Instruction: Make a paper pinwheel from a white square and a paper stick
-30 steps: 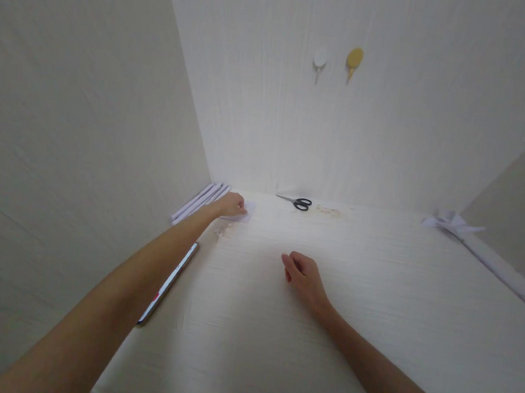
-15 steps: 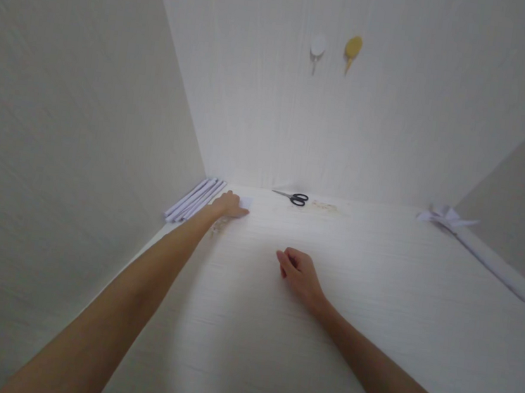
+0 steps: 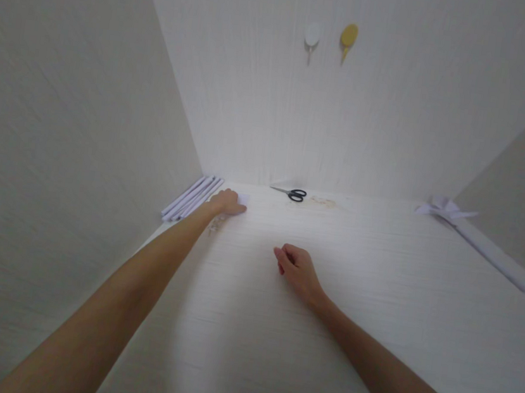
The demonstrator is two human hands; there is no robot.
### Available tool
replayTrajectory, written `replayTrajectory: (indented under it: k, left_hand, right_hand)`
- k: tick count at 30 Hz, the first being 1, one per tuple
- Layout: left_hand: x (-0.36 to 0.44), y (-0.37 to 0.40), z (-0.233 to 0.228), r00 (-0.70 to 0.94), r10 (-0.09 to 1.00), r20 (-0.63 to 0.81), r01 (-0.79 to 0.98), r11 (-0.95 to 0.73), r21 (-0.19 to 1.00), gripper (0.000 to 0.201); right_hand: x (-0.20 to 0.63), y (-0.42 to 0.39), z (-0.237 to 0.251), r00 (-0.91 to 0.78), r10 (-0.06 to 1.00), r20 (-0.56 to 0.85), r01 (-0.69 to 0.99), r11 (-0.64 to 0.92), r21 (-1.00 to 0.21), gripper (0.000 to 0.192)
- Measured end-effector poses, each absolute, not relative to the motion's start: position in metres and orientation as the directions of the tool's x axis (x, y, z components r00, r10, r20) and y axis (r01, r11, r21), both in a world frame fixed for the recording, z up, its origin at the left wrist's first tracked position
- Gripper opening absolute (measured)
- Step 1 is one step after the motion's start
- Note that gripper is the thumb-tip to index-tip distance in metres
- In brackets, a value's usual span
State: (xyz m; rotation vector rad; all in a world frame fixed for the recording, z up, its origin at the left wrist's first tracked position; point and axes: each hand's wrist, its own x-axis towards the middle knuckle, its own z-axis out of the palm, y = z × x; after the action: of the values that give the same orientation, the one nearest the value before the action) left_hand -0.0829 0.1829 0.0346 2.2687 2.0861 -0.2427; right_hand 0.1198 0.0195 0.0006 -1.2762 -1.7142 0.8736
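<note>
My left hand reaches to the back left of the white surface. Its fingers are closed at a small piece of white paper, which shows between the thumb and the fingers. Just to the left of that hand lie several white paper rolls, side by side along the left wall. My right hand rests nearer the middle with its fingers curled and the thumb pressed to them; whatever it may hold is hidden. Below my left wrist is a small cluster of thin pale bits, too blurred to name.
Black-handled scissors lie by the back wall, beside more thin beige bits. At the right, a long white paper roll ends in flared paper strips. A white hook and a yellow hook are on the back wall.
The view has shifted slightly, so everything sits a little higher and further left. Both hands keep nearly the same pose and place on the surface.
</note>
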Motion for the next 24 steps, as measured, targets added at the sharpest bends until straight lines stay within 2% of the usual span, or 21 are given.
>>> replayTrajectory:
  k: [7,19,24]
  left_hand:
    - [-0.0809,0.1832,0.0345,0.051,0.986,-0.159,0.995,-0.064,-0.076,0.061]
    - [-0.0814,0.1863,0.0335,0.063,0.983,-0.174,0.994,-0.077,-0.077,0.054]
    - [-0.0837,0.1895,0.0331,0.072,0.979,-0.189,0.994,-0.087,-0.073,0.046]
  right_hand:
    - [0.1195,0.0181,0.0007,-0.173,0.963,0.206,0.404,0.26,-0.877,0.036]
    - [0.1199,0.0202,-0.0012,-0.176,0.962,0.209,0.413,0.265,-0.871,0.036]
    - [0.1209,0.0197,-0.0012,-0.18,0.962,0.204,0.413,0.262,-0.872,0.036]
